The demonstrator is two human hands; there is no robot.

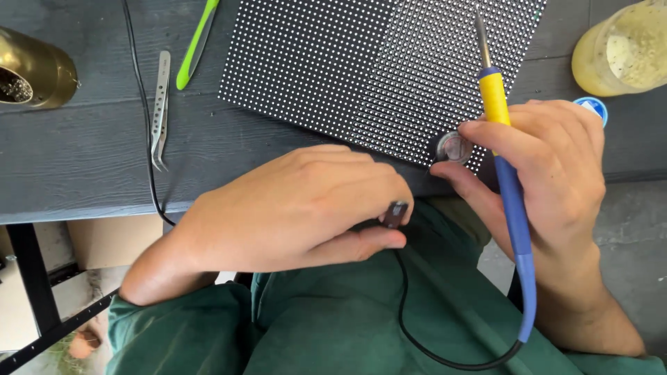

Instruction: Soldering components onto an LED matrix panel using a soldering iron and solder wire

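My right hand [549, 173] grips a soldering iron [504, 160] with a yellow and blue handle, its metal tip pointing up over a black panel dotted with white points [361, 62]. The same hand's fingers also hold a small round silvery object [455, 147] at the panel's near edge. My left hand [299, 208] is closed around a small dark object [396, 212] just off the table's near edge, over my green-clad lap. The iron's black cord [431, 351] loops down across my lap.
Metal tweezers [160, 111] and a green-handled tool [196, 43] lie on the dark wooden table [83, 160] at left. A brass-coloured holder [35, 68] stands far left. A yellowish jar [625, 48] sits at the back right. A thin black cable [144, 104] runs across the table.
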